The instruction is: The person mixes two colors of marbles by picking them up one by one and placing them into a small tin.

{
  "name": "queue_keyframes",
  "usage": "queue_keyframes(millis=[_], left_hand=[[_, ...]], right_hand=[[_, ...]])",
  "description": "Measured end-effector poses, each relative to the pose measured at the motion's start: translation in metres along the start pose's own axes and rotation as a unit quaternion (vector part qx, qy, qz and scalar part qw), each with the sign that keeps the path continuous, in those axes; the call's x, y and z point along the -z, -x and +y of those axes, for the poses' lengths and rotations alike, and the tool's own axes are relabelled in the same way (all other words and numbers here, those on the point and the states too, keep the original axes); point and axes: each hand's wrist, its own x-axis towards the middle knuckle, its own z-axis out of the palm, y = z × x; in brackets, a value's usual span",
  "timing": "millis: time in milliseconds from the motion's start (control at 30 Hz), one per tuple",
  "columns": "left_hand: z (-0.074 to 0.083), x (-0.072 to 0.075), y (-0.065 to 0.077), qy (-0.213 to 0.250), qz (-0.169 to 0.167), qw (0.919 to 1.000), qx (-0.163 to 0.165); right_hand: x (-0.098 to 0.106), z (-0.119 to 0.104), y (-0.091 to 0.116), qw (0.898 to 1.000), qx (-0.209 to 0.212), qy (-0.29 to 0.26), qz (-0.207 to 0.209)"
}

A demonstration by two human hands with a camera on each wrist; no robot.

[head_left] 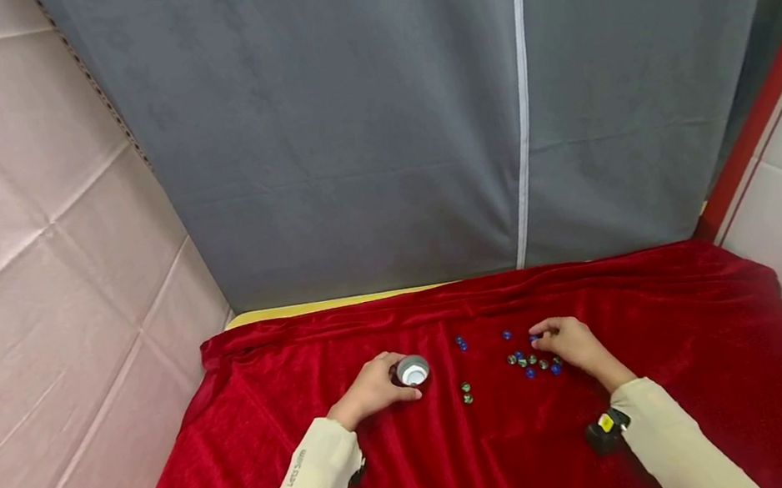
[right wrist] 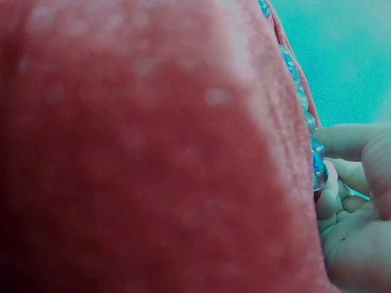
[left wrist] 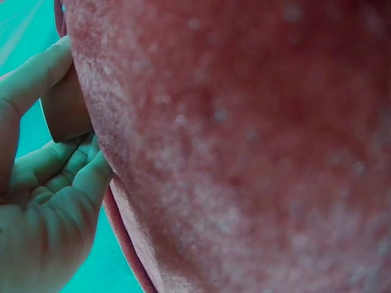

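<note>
Near the middle of the red cloth, my left hand (head_left: pixel 376 385) grips a small round cup (head_left: pixel 413 370) with its fingers and thumb around the side. The cup has a grey rim and a white inside. Its brownish wall (left wrist: pixel 66 110) shows between the fingers in the left wrist view. To the right, my right hand (head_left: pixel 571 342) pinches a blue marble (head_left: pixel 533 337) between thumb and fingertips, low over the cloth. Blue and green glass marbles (head_left: pixel 533 359) lie scattered just beside and below these fingertips. In the right wrist view, cloth hides part of the marbles (right wrist: pixel 317 162).
Two blue marbles (head_left: pixel 461 343) and two green marbles (head_left: pixel 467 393) lie between the hands. A single blue marble (head_left: pixel 507 335) sits farther back. Wrinkled red velvet cloth (head_left: pixel 425 475) covers the table. A grey curtain (head_left: pixel 344 133) hangs behind it, with a pale wall (head_left: pixel 20 249) at the left.
</note>
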Motion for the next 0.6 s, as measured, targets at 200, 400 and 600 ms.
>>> queue_keyframes(millis=[200, 400, 600], left_hand=[[-0.001, -0.0011, 0.0004, 0.005, 0.002, 1.0, -0.001], [-0.0022, -0.0008, -0.0014, 0.01, 0.002, 0.9999, -0.001], [-0.0009, 0.0008, -0.0012, 0.008, -0.001, 1.0, 0.0]], right_hand=[[-0.0001, 0.0001, 0.0006, 1.0, 0.0, 0.007, -0.004], [0.0003, 0.001, 0.0001, 1.0, -0.004, -0.002, -0.002], [0.0004, 0.0026, -0.0005, 1.0, -0.004, -0.019, 0.004]])
